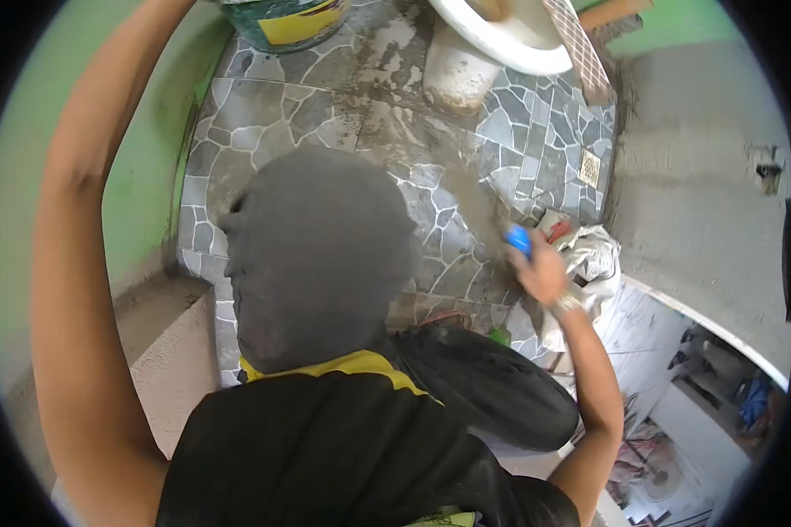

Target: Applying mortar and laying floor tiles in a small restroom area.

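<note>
My right hand (pixel 543 270), with a watch at the wrist, is closed round a small blue object (pixel 518 240) low over the mottled grey tiles (pixel 439 228). The blue object and the fingertips are blurred. Beside that hand lies a crumpled white sack (pixel 598 263) with a red thing in it. My left arm (pixel 88 307) stretches up along the green wall to the top edge; its hand is out of the picture. A large rounded grey-cloth shape (pixel 316 255), which I cannot identify for sure, fills the middle, beside my dark-clad bent leg (pixel 501 395).
A toilet (pixel 461 75) stands ahead, with a checked plank (pixel 576 48) at its right. A green bucket (pixel 264 26) is top left. A floor drain (pixel 589 167) lies by the grey wall (pixel 694 132). A low ledge (pixel 163 351) borders the left; a cluttered doorway (pixel 668 386) is lower right.
</note>
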The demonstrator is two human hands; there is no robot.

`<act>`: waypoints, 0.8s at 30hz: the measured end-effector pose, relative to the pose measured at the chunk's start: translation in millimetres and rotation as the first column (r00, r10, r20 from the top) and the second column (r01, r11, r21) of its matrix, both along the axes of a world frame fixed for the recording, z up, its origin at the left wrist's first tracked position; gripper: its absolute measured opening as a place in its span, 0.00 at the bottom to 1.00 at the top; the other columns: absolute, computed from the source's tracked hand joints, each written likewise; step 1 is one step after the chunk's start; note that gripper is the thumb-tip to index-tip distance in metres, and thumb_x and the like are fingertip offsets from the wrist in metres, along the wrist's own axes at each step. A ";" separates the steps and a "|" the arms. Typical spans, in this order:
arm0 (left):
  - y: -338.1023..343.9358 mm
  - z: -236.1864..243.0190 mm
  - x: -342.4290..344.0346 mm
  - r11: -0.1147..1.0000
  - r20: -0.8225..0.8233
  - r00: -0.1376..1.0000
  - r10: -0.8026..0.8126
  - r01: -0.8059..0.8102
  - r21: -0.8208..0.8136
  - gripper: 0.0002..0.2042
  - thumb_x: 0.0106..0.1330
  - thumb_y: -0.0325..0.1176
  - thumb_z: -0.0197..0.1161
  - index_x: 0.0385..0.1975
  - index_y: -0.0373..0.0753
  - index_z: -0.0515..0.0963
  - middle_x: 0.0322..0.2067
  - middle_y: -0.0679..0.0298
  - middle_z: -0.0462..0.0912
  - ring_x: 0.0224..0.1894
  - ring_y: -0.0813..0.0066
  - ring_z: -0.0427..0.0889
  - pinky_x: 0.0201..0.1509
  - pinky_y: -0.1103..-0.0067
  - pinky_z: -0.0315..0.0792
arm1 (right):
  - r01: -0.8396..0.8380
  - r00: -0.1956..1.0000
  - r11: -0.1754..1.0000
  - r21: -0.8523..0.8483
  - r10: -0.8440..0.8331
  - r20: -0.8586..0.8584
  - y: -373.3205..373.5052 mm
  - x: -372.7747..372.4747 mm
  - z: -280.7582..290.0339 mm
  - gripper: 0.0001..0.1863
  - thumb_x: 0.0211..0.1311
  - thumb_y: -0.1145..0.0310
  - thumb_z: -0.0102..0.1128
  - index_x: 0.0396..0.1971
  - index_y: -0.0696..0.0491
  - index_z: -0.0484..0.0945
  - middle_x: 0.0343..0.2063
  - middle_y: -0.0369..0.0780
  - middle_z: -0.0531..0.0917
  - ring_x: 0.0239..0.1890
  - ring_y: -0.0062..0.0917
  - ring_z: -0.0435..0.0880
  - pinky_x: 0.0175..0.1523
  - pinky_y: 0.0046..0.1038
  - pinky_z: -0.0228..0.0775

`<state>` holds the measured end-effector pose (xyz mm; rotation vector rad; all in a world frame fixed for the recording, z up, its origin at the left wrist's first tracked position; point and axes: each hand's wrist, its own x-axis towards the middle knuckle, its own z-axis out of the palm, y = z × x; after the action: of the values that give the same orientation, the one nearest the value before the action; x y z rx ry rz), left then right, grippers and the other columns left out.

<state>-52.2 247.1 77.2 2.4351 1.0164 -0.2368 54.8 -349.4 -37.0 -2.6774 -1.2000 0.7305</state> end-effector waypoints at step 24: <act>26.6 -17.8 0.5 0.982 0.221 0.965 -0.143 0.112 0.150 0.15 0.58 0.37 0.61 0.40 0.35 0.85 0.39 0.48 0.87 0.44 0.55 0.85 0.51 0.67 0.76 | -0.053 0.991 0.987 0.154 0.034 0.126 286.2 21.5 -119.2 0.26 0.70 0.51 0.51 0.48 0.63 0.68 0.28 0.60 0.83 0.35 0.59 0.84 0.42 0.53 0.78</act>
<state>-51.7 273.7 59.4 2.5811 0.7975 0.0760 76.3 -63.1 -156.1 -2.6059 -1.2900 0.4597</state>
